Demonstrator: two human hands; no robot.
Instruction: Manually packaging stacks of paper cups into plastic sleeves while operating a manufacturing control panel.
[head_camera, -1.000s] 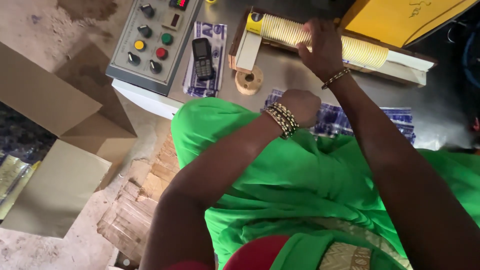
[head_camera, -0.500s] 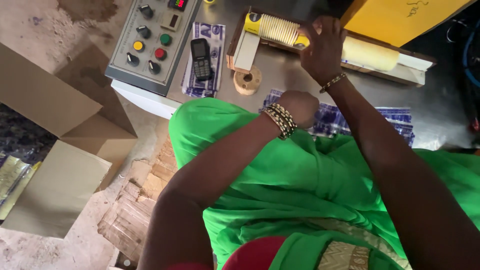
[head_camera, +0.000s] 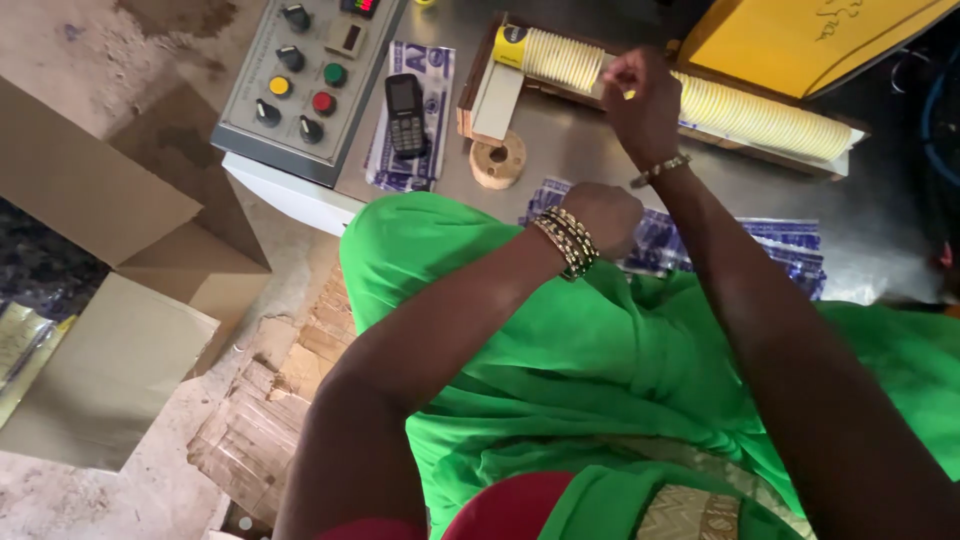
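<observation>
Lying in a wooden tray (head_camera: 850, 168) on the table (head_camera: 560, 160), the long row of nested yellow cups (head_camera: 745, 108) is split by a gap where the right hand (head_camera: 642, 105) pinches it; the left hand (head_camera: 603, 217) rests clenched on printed blue wrappers (head_camera: 720, 240), none visibly filled yet.

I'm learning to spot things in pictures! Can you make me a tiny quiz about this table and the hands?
1. True or false: the phone lies beside the button panel.
2. Which hand touches the long row of stacked cups: A left hand, B right hand?
3. Fill in: the left hand rests on blue-and-white printed ____.

Key: 1 true. 2 B. 3 wrappers.
</observation>
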